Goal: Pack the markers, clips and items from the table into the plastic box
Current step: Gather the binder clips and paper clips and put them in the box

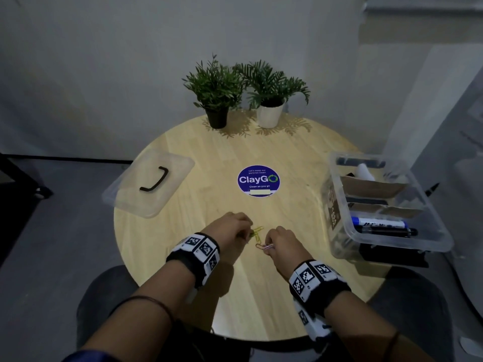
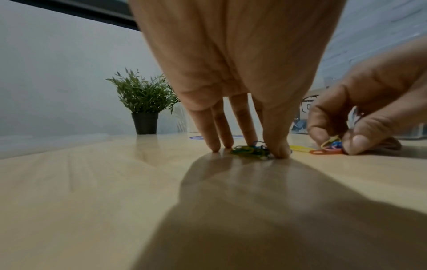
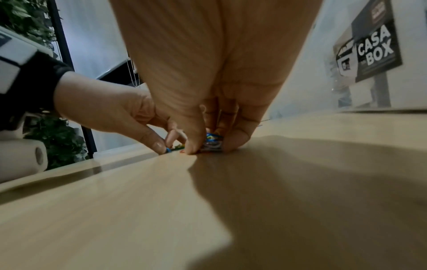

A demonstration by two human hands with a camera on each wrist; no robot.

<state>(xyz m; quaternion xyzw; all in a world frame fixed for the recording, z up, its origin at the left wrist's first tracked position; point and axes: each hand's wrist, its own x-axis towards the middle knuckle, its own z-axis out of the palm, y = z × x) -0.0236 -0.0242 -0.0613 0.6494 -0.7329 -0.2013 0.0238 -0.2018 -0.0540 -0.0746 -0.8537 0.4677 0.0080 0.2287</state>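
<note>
Several coloured paper clips (image 1: 258,232) lie on the round wooden table (image 1: 209,158), near its front. My left hand (image 1: 247,229) stands on its fingertips there, and its thumb and fingers pinch a small heap of green and blue clips (image 2: 250,150). Just to the right, my right hand (image 1: 269,245) pinches a bunch of clips (image 2: 332,144) against the tabletop; in the right wrist view blue clips (image 3: 211,142) show between its fingers. A yellow clip (image 2: 300,148) and an orange clip (image 2: 320,152) lie loose between the hands. The clear plastic box (image 1: 339,184) stands at the right edge with a blue marker (image 1: 379,222) and a black marker (image 1: 386,233) inside.
The box's clear lid (image 1: 149,184), with a black handle, lies at the table's left edge. Two potted plants (image 1: 217,92) (image 1: 271,90) stand at the back. A round blue sticker (image 1: 258,178) marks the table's centre. Cardboard dividers (image 1: 371,186) split the box.
</note>
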